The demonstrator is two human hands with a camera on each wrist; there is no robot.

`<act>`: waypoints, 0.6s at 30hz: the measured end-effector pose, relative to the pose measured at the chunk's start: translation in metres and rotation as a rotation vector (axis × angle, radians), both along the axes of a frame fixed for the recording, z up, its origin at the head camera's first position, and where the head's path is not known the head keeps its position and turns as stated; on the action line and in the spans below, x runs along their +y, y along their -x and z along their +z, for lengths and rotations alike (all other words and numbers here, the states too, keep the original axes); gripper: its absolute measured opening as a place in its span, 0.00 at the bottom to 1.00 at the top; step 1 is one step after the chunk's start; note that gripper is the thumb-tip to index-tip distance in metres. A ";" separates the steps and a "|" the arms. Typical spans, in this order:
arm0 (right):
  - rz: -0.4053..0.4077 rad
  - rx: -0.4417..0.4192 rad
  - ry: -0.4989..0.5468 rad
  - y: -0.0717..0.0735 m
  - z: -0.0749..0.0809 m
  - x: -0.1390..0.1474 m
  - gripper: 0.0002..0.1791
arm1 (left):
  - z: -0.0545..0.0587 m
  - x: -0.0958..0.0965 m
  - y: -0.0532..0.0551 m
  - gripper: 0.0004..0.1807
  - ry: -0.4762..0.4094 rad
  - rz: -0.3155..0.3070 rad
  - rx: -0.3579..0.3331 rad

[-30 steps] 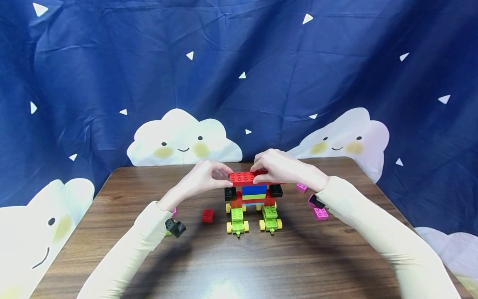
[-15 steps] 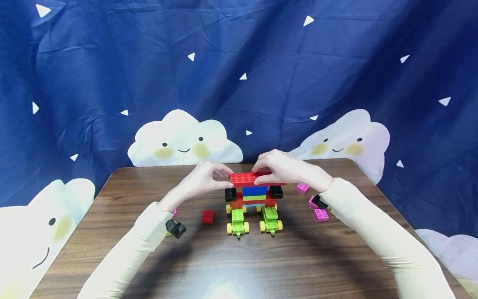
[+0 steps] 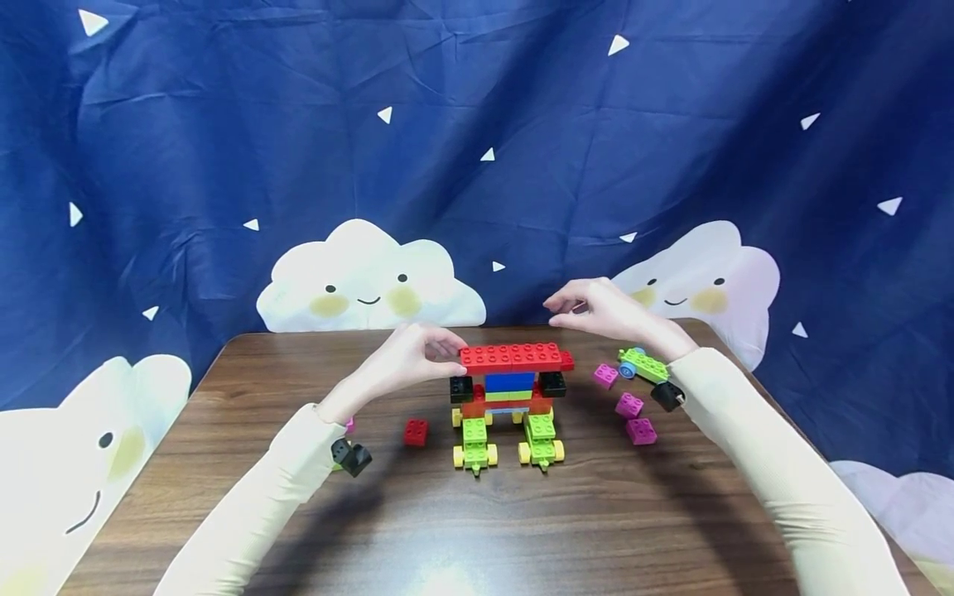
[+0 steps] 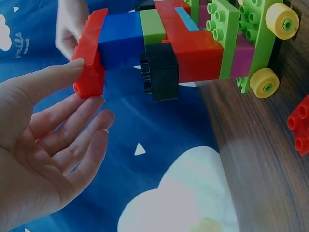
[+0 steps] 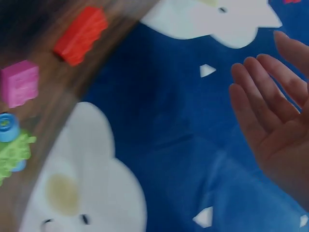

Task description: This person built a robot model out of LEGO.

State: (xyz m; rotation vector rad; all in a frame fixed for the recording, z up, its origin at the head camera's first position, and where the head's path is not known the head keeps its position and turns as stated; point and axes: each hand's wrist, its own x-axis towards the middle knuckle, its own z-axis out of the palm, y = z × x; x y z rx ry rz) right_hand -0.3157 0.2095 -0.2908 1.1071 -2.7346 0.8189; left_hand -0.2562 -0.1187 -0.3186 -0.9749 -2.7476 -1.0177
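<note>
A toy brick structure stands mid-table on green wheeled bases (image 3: 474, 443) with yellow wheels. Its top is a long red row of bricks (image 3: 514, 358), above blue (image 3: 509, 382), green and red bricks, with black bricks (image 3: 552, 384) at both sides. My left hand (image 3: 411, 358) pinches the left end of the red top between thumb and fingers; the left wrist view shows the thumb on the red brick (image 4: 91, 53). Up and to the right of the structure, my right hand (image 3: 607, 308) is in the air, fingers relaxed and holding nothing.
A loose red brick (image 3: 416, 431) lies left of the structure. Pink bricks (image 3: 629, 405) and a green wheeled base (image 3: 643, 364) with blue wheels are at the right. More pieces are partly hidden by the left wrist. Behind the table hangs a blue cloth (image 3: 477, 165).
My right hand has let go of the red top and moved up and right, uncovering the top's right part and the green wheeled base. My left hand has stayed in place.
</note>
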 end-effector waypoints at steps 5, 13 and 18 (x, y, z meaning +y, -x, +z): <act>-0.066 -0.109 -0.018 0.014 -0.021 0.017 0.19 | -0.001 -0.001 0.000 0.17 -0.004 -0.001 -0.004; -0.072 -0.150 -0.111 0.044 -0.066 0.035 0.23 | -0.001 -0.001 0.000 0.17 -0.009 0.001 -0.011; -0.078 -0.190 -0.202 0.056 -0.091 0.038 0.25 | -0.001 0.000 -0.001 0.17 -0.005 0.011 -0.029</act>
